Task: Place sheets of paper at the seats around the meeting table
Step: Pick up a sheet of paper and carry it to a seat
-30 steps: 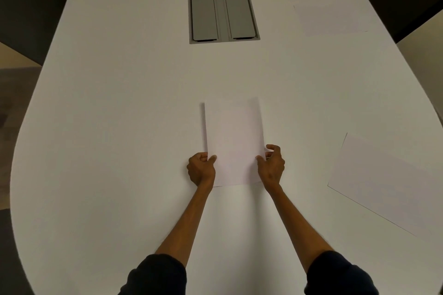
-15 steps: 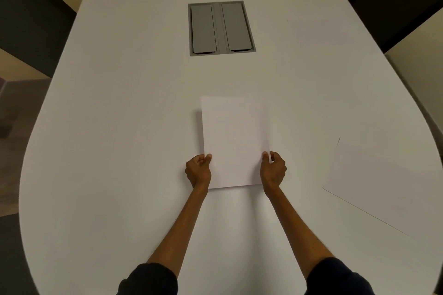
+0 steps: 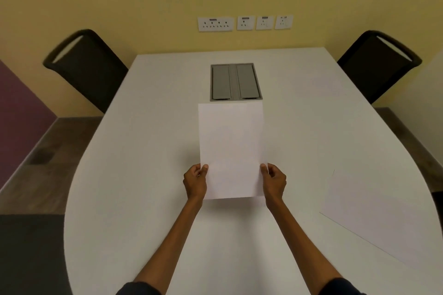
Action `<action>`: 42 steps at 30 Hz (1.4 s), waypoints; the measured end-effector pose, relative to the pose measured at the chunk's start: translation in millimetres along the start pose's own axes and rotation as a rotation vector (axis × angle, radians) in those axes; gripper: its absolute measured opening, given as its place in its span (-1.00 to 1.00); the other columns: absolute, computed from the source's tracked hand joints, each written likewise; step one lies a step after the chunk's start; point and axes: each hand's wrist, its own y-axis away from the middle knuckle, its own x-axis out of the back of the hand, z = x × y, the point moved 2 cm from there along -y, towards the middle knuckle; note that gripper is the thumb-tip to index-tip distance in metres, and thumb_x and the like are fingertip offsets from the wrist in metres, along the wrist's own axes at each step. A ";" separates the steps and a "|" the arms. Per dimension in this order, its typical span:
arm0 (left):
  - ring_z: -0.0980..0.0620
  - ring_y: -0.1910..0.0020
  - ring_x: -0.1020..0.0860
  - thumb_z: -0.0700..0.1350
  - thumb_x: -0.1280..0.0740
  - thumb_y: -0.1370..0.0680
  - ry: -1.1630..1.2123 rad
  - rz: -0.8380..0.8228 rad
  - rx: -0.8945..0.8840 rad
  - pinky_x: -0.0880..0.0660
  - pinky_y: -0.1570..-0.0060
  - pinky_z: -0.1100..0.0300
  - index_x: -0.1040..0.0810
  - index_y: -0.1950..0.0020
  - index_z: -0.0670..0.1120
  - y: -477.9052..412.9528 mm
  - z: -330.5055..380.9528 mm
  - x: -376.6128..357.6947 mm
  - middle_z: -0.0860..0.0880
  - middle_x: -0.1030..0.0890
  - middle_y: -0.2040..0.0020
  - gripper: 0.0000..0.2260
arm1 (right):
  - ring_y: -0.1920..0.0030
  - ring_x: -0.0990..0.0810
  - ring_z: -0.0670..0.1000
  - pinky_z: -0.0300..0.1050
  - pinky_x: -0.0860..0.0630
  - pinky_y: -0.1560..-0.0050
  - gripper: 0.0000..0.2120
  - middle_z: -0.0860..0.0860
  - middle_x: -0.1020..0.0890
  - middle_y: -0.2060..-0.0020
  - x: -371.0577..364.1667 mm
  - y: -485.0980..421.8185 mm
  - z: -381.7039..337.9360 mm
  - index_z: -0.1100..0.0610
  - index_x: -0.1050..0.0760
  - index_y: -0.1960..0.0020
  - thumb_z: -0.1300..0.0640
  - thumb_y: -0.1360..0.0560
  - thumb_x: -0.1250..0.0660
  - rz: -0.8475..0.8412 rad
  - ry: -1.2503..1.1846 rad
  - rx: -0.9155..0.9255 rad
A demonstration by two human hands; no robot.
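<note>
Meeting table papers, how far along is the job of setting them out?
Done: one white paper sheet lies flat at the near right edge, and a fainter one seems to lie by the far right black chair. In hand: the left hand and right hand pinch a third sheet. To do: no sheet shows by the far left black chair.

Blank white sheet (image 3: 231, 148) held above table (image 3: 143, 175) centre, second sheet (image 3: 383, 218) flat at right edge

Dim, warm, even light; soft shadows, mild blur throughout, wide-angle bending toward the frame edges.
</note>
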 end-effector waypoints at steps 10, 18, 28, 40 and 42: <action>0.03 0.30 -0.29 -0.07 -0.37 -0.56 0.011 0.124 -0.124 -0.27 0.31 0.24 -0.38 0.22 -0.14 59.8 35.5 73.1 -0.07 -0.34 0.30 -0.75 | 0.27 -0.49 -0.07 -0.25 -0.42 0.21 -0.82 0.02 -0.59 0.26 5.1 65.6 -44.3 0.26 -0.56 0.12 0.13 -0.55 -0.35 -0.191 -0.092 0.092; 0.04 0.29 -0.34 -0.08 -0.37 -0.56 0.073 0.287 -0.111 -0.34 0.27 0.21 -0.44 0.20 -0.15 102.3 20.5 157.4 -0.08 -0.39 0.29 -0.78 | 0.28 -0.46 -0.03 -0.18 -0.40 0.22 -0.79 0.04 -0.57 0.27 -35.5 134.6 -57.6 0.26 -0.54 0.14 0.12 -0.55 -0.33 -0.333 -0.087 0.126; -0.04 0.32 -0.38 -0.07 -0.32 -0.58 0.114 0.493 -0.140 -0.36 0.30 0.11 -0.43 0.16 -0.35 161.4 -2.1 318.5 -0.17 -0.45 0.29 -0.66 | 0.29 -0.40 -0.03 -0.18 -0.35 0.22 -0.80 0.04 -0.50 0.29 -115.9 283.3 -61.9 0.29 -0.50 0.14 0.15 -0.56 -0.27 -0.519 -0.073 0.176; 0.00 0.23 -0.51 -0.05 -0.33 -0.58 0.207 0.614 -0.161 -0.48 0.20 0.05 -0.54 0.05 -0.19 244.5 -45.9 525.7 -0.10 -0.58 0.18 -0.81 | 0.29 -0.43 -0.09 -0.24 -0.35 0.24 -0.84 0.01 -0.52 0.27 -184.0 503.7 -45.4 0.21 -0.48 0.15 0.17 -0.57 -0.23 -0.581 -0.076 0.219; 0.00 0.22 -0.52 -0.07 -0.33 -0.58 0.217 0.634 -0.167 -0.49 0.21 0.08 -0.54 0.02 -0.23 254.7 -48.8 555.2 -0.12 -0.59 0.16 -0.79 | 0.28 -0.44 -0.08 -0.18 -0.36 0.22 -0.83 0.02 -0.53 0.25 -196.6 534.2 -41.5 0.22 -0.49 0.14 0.16 -0.57 -0.23 -0.583 -0.077 0.205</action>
